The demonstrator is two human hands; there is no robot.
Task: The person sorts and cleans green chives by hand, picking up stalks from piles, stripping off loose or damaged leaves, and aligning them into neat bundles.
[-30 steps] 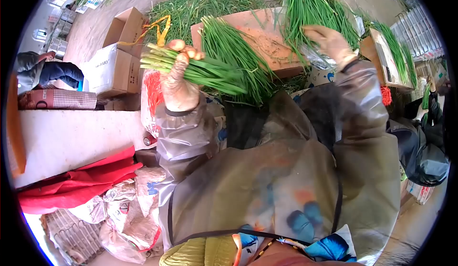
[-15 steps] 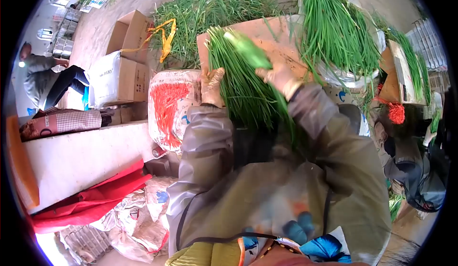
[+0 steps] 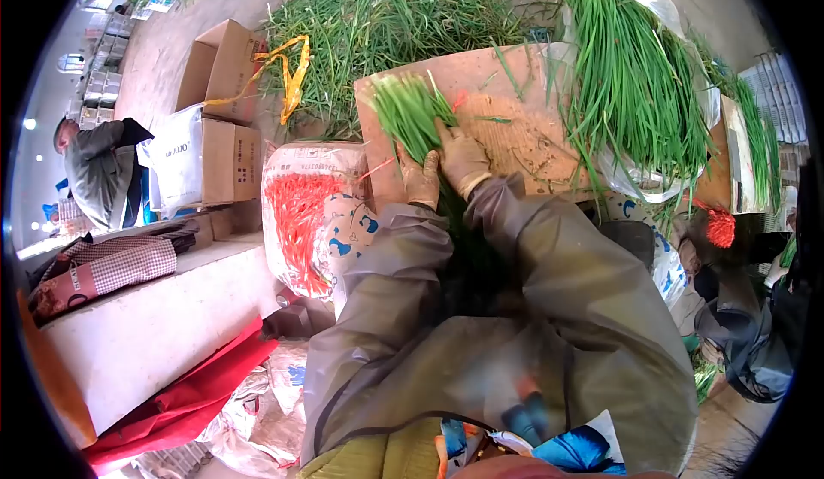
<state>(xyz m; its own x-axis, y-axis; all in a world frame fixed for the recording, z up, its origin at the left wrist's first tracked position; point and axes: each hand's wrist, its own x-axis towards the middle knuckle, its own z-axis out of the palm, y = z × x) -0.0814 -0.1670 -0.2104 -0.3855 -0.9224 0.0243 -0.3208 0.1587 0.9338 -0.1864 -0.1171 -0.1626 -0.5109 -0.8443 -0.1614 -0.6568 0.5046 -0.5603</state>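
A bunch of green chives (image 3: pixel 408 117) lies over the near-left part of a wooden board (image 3: pixel 524 148), pale cut ends pointing away from me. My left hand (image 3: pixel 419 177) is wrapped round its left side. From the right, my right hand (image 3: pixel 463 160) closes on the same bunch, close beside the left. The leaf ends run down between my forearms into shadow. A thin red tie strip (image 3: pixel 378 168) sticks out to the left of my left hand. Left of the board, many red ties (image 3: pixel 300 221) lie on a stuffed sack (image 3: pixel 348 251).
Loose chives (image 3: pixel 386 24) are heaped beyond the board. A large pile of chives (image 3: pixel 631 84) rests on plastic at the right. Cardboard boxes (image 3: pixel 232 153) stand left, beside a white ledge (image 3: pixel 163 299). One person (image 3: pixel 99 170) is at far left; another person's dark clothing (image 3: pixel 747 324) shows right.
My right hand has come down from the raised smaller bunch to the main bunch. Both hands now sit close together, and the bunch is gathered more tightly. The person at left has straightened.
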